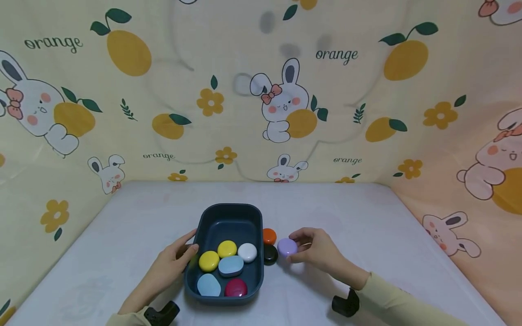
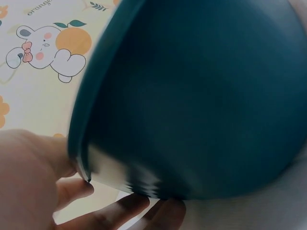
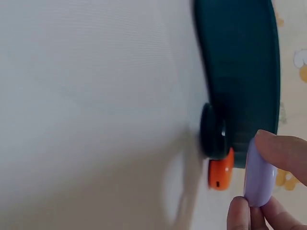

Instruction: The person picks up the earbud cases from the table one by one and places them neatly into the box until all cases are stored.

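Note:
A dark blue tray [image 1: 230, 215] stands on the table with several glossy rounded pieces inside. My left hand [image 1: 169, 267] grips its left rim; in the left wrist view the thumb is at the rim and the fingers [image 2: 115, 211] lie along the outer wall. My right hand [image 1: 318, 253] pinches a lilac round piece [image 1: 287, 247] between thumb and fingers, just right of the tray. In the right wrist view this lilac piece [image 3: 260, 175] is seen edge-on. A black round piece [image 1: 270, 254] and an orange one [image 1: 269, 236] lie against the tray's right side.
Inside the tray are two yellow pieces [image 1: 227, 249], a white one [image 1: 247, 252], a light blue oval [image 1: 230, 266], another light blue piece [image 1: 209, 285] and a crimson one [image 1: 235, 287]. A white cloth [image 1: 346, 213] covers the table, and a patterned curtain [image 1: 228, 40] hangs behind.

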A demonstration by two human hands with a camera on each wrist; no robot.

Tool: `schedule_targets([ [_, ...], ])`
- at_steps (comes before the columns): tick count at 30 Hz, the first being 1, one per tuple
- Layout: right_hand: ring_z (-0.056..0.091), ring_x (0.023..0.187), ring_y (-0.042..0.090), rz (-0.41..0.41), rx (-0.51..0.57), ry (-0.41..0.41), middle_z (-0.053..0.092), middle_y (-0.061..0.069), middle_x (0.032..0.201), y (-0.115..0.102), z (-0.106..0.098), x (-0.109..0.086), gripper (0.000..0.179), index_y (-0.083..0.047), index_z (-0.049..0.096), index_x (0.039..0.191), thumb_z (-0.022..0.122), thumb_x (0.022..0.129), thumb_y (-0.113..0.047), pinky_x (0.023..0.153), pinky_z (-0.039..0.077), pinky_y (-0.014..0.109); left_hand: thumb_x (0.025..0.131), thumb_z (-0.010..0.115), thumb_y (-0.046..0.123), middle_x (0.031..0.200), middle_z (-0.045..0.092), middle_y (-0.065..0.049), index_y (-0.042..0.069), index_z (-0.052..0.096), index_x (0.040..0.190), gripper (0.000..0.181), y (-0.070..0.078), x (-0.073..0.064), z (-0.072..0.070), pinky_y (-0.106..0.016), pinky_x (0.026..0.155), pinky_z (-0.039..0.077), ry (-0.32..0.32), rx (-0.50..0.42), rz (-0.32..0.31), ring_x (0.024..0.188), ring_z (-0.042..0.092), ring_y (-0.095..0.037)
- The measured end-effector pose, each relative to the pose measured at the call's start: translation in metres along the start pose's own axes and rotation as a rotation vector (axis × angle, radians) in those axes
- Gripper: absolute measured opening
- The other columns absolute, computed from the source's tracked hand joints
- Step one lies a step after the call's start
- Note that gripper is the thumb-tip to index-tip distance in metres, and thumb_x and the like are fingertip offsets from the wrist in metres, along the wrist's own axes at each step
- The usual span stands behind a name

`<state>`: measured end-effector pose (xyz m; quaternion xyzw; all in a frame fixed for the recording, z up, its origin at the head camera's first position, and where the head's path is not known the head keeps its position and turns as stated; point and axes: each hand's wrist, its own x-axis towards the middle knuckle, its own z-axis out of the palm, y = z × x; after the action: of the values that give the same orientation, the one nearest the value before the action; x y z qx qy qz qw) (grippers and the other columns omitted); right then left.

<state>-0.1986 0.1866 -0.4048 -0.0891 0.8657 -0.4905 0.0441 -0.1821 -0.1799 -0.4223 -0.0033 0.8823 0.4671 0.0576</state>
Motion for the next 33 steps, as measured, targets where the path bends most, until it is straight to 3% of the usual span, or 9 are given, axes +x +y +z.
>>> schedule_targets([
  [21, 0.064, 0.088, 0.022, 0.027, 0.077, 0.096, 0.068, 0.004, 0.101, -0.039, 0.014, 0.030, 0.045, -0.008, 0.071, 0.109, 0.091, 0.069, -0.014, 0.077, 0.057, 0.034, 0.100, 0.055, 0.042, 0.131, 0.057, -0.022, 0.014, 0.038, 0.153, 0.062, -0.001, -0.003, 0.000, -0.044, 0.079, 0.057, -0.009, -0.017, 0.007, 0.109, 0.060, -0.030],
  [27, 0.065, 0.088, 0.022, 0.003, 0.091, 0.073, 0.067, 0.005, 0.099, -0.048, 0.022, 0.044, 0.042, -0.008, 0.071, 0.109, 0.090, 0.072, -0.012, 0.077, 0.058, 0.035, 0.101, 0.054, 0.041, 0.132, 0.057, -0.020, 0.016, 0.039, 0.152, 0.059, -0.002, -0.002, -0.001, -0.045, 0.083, 0.056, -0.003, -0.019, -0.003, 0.111, 0.059, -0.031],
  [33, 0.064, 0.089, 0.023, -0.083, 0.067, 0.003, 0.066, 0.004, 0.101, -0.058, 0.028, 0.055, 0.042, -0.008, 0.070, 0.110, 0.089, 0.073, -0.014, 0.077, 0.058, 0.035, 0.101, 0.055, 0.043, 0.132, 0.057, -0.022, 0.014, 0.038, 0.152, 0.061, -0.001, -0.001, -0.001, -0.045, 0.081, 0.057, -0.010, -0.013, 0.028, 0.111, 0.060, -0.031],
])
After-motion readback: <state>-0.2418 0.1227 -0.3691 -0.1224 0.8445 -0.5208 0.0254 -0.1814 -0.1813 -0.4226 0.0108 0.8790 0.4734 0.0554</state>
